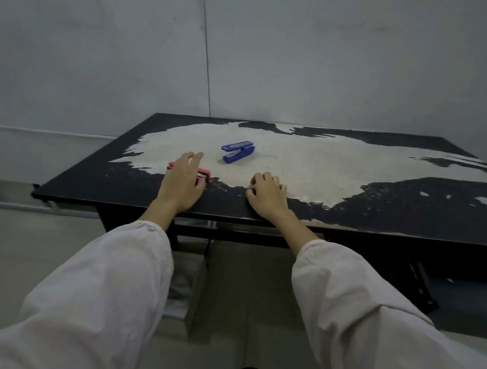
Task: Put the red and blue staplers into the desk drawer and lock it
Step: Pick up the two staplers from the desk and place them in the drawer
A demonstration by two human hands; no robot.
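Observation:
A blue stapler (238, 151) lies opened up on the worn middle of the black desk (404, 209). A red stapler (202, 175) lies near the front left of the desk, mostly covered by my left hand (182, 181), whose fingers and thumb wrap over it. My right hand (267, 195) rests on the desk's front edge with its fingers curled and nothing in it, a hand's width right of the red stapler. Beneath the desk front a drawer (192, 277) hangs pulled out, seen between my sleeves.
The desk stands against a grey wall (327, 61). Its top is black with a large pale patch where the surface has peeled. A dark frame and bracket (423, 287) run under the right side. Pale floor lies to the left.

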